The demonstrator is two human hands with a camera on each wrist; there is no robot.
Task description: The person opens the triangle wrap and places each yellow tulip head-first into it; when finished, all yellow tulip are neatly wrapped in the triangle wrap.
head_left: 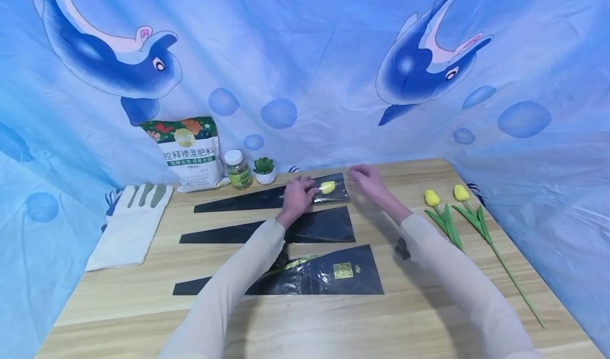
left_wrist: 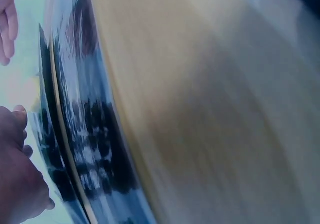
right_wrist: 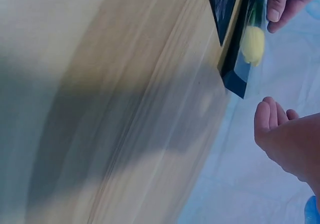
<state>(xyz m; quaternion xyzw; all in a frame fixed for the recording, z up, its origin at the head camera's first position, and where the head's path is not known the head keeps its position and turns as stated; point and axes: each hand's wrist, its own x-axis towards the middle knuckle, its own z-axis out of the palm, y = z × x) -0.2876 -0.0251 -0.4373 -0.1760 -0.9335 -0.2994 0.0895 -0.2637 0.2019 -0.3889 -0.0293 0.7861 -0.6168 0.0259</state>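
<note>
Three black plastic flower sleeves lie in a row on the wooden table (head_left: pixel 429 311). The far sleeve (head_left: pixel 257 199) has a yellow tulip head (head_left: pixel 327 187) inside its clear wide end, also seen as the tulip head (right_wrist: pixel 253 44) in the right wrist view. My left hand (head_left: pixel 297 194) lies on this sleeve just left of the bloom, and its thumb and fingers (right_wrist: pixel 280 7) pinch the plastic. My right hand (head_left: pixel 364 176) hovers by the sleeve's wide end with relaxed fingers (right_wrist: pixel 270 119), clear of the plastic and holding nothing.
The middle sleeve (head_left: pixel 324 226) and near sleeve (head_left: pixel 343 277) lie closer to me. Two more yellow tulips (head_left: pixel 431 197) (head_left: pixel 460 192) lie at the right. At the back left stand a fertiliser bag (head_left: pixel 190 152), a jar (head_left: pixel 238 169) and a tiny potted plant (head_left: pixel 264 169). White gloves (head_left: pixel 131 224) lie at the left.
</note>
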